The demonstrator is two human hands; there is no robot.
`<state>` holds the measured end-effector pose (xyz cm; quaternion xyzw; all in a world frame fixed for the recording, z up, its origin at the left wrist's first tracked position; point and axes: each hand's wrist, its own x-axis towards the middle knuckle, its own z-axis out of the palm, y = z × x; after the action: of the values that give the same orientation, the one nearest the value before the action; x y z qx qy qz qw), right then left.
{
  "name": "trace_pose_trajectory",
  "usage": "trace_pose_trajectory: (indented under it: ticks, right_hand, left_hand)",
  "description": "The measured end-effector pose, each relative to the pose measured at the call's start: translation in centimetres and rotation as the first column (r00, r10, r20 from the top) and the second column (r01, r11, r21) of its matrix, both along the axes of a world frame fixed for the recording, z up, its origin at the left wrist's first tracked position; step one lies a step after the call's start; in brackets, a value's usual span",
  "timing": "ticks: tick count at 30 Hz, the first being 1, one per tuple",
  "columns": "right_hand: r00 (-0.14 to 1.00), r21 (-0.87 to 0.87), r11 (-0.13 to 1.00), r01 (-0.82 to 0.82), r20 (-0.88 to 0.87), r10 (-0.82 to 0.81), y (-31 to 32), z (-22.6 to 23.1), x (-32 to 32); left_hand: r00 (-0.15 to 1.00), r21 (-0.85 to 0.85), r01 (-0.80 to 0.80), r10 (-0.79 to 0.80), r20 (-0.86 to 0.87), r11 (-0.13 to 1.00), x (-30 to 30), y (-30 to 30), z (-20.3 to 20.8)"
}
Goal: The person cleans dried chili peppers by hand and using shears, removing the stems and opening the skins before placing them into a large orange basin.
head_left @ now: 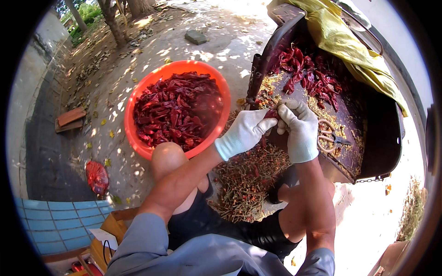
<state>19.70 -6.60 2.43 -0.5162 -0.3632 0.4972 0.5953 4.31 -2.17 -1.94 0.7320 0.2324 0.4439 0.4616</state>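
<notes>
My left hand point(246, 131), in a white glove with a pale blue cuff, pinches a dark red dried chili pepper point(272, 113). Closed on the pepper's other end is my right hand point(298, 126), gloved the same way. Both hands meet over the near edge of a dark metal cart bed point(352, 103). Inside it lie dried red chili peppers point(299, 69) and scattered yellow seeds point(322, 112). Scissors point(329, 136) with tan handles rest on the bed beside my right hand. A heap of cut stems point(246, 184) covers the ground below my hands.
An orange basin point(130, 122) full of dried chili peppers stands to the left by my knee. Yellow sacking point(340, 37) drapes over the cart's far side. A red bag point(97, 177), bricks point(70, 118) and a stone point(195, 37) lie on the ground.
</notes>
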Motion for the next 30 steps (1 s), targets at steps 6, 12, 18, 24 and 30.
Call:
trace_pose_trajectory:
  ticks: [6, 12, 18, 24, 30]
  right_hand:
    - [0.838, 0.218, 0.974, -0.056, 0.541, -0.073, -0.9, 1.2, -0.2]
    - [0.611, 0.417, 0.896, -0.15, 0.752, -0.248, -0.9, 0.5, -0.8]
    - [0.949, -0.121, 0.987, -0.102, 0.285, 0.133, -0.5, 0.3, 0.0]
    - [0.859, -0.108, 0.979, -0.174, -0.502, 0.097, 1.1, -1.1, 0.2]
    - [0.934, -0.08, 0.99, -0.12, -0.348, 0.085, 1.8, -0.7, 0.0]
  left_hand:
    - [0.957, -0.581, 0.231, -0.288, -0.007, 0.78, -2.2, -0.1, 2.8]
    - [0.955, 0.285, -0.133, 0.2, -0.218, 0.949, -1.5, -0.3, 0.2]
    - [0.871, 0.58, -0.029, 0.305, -0.385, 0.814, -2.6, 0.3, 0.6]
    - [0.969, 0.361, -0.234, 0.245, 0.017, 0.903, -0.9, 0.1, -0.8]
    - [0.994, -0.166, -0.045, 0.027, -0.106, 0.985, -1.3, 0.2, 1.1]
